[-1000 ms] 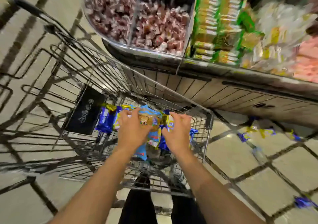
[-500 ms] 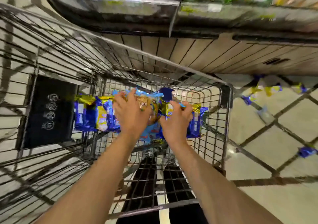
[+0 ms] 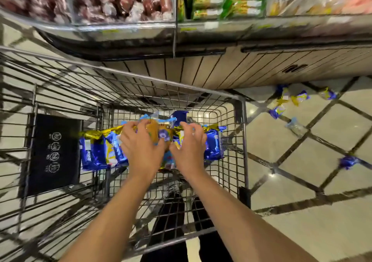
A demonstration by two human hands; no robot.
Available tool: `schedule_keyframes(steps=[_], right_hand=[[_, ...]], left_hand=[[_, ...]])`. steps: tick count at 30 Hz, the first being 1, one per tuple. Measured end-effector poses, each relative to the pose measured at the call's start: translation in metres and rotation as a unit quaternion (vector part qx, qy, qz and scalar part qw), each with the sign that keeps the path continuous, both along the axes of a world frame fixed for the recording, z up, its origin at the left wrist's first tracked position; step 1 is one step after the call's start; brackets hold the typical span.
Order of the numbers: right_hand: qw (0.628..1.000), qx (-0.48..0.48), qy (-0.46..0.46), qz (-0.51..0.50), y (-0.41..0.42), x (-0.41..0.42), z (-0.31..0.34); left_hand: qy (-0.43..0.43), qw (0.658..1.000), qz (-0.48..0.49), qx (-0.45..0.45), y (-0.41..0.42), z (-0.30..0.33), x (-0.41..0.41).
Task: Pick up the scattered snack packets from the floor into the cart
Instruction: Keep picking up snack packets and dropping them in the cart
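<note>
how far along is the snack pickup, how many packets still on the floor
Partly done. A row of blue and gold packets already sits in the cart. Both the left hand and right hand rest on the pile, fingers curled over it. Left to do: a cluster of floor packets by the shelf base, plus a lone blue packet; roughly seven in all, though blur hides an exact count.

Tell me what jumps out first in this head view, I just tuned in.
Two bare hands, left hand and right hand, press down on a heap of shiny blue-and-gold snack packets inside the grey wire shopping cart at centre. To the right, more blue-and-gold packets lie scattered on the pale tiled floor below the shelf.
</note>
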State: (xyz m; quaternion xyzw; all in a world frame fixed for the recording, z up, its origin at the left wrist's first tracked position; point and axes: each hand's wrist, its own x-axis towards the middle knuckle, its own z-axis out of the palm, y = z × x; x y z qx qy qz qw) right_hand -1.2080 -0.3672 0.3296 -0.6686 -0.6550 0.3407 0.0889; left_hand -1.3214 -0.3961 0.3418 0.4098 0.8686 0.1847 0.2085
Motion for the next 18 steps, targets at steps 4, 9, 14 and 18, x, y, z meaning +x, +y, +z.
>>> schedule_keyframes(steps=[4, 9, 14, 18], right_hand=[[0.998, 0.024, 0.064, -0.014, 0.01, 0.013, 0.043], [0.993, 0.057, 0.078, -0.065, 0.016, 0.071, 0.104], [0.976, 0.115, 0.078, -0.166, 0.01, 0.17, 0.157], [0.961, 0.13, 0.07, -0.236, -0.01, 0.267, 0.18]], left_hand=[[-0.019, 0.997, -0.061, 0.05, 0.005, 0.041, 0.026], [-0.036, 0.988, -0.117, 0.091, 0.025, 0.094, 0.078], [-0.046, 0.965, -0.23, 0.122, 0.044, 0.139, 0.166], [-0.062, 0.939, -0.313, 0.127, 0.036, 0.167, 0.258]])
